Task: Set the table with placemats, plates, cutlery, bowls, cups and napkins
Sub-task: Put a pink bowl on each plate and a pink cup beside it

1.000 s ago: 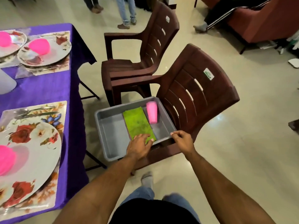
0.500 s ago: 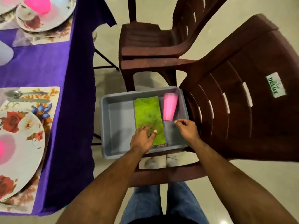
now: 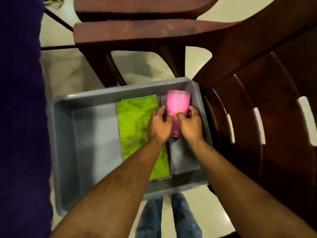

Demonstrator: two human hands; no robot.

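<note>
Gripping the pink cup [image 3: 178,107] inside the grey bin [image 3: 85,134], both the left hand [image 3: 158,125] and right hand [image 3: 189,124] curled round it beside the green napkin [image 3: 133,121], so cups and napkins evidently remained to be laid.

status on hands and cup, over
Both hands, left and right, gripping pink cup lying in grey bin. Green napkin beside it. Nothing blocking.

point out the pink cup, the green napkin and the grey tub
pink cup [image 3: 178,103]: head view, on its side wall above the fingers
green napkin [image 3: 133,124]: head view, on its bare middle
grey tub [image 3: 82,134]: head view, on its bare floor
</note>
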